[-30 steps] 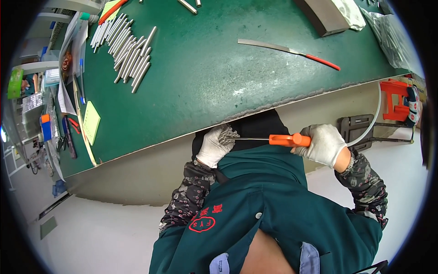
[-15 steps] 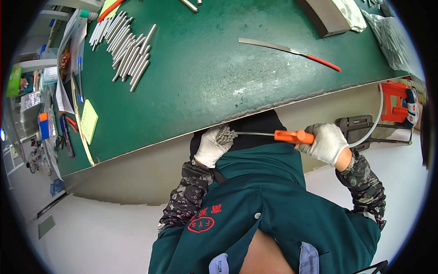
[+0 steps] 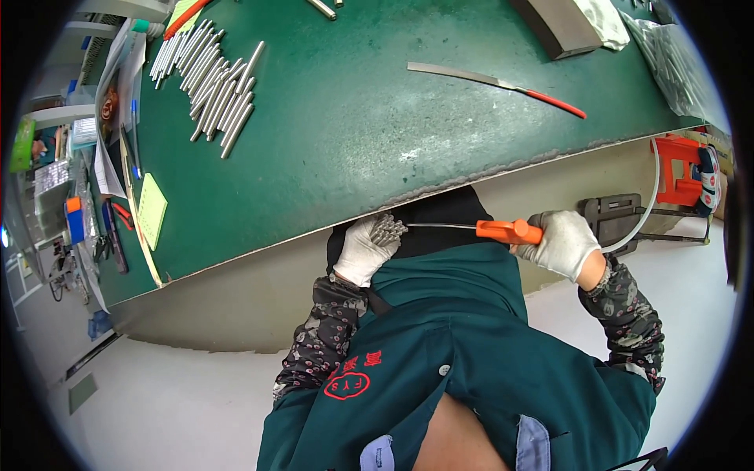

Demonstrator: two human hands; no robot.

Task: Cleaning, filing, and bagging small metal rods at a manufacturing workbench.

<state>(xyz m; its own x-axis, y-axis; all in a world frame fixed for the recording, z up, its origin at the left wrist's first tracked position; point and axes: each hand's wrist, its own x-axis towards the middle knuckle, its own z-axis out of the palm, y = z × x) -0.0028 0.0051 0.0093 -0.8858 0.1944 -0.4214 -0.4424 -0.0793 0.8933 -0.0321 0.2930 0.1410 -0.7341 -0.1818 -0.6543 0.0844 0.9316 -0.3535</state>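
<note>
Where the green table ends at its near edge, white-gloved left hand clutching a bundle of short metal rods, white-gloved right hand gripping an orange-handled thin metal file — tip at the rod ends.

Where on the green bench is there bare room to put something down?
The middle of the green mat is bare, between the pile of metal rods and the red-handled blade. The left edge, by the yellow notepad, is crowded.
</note>
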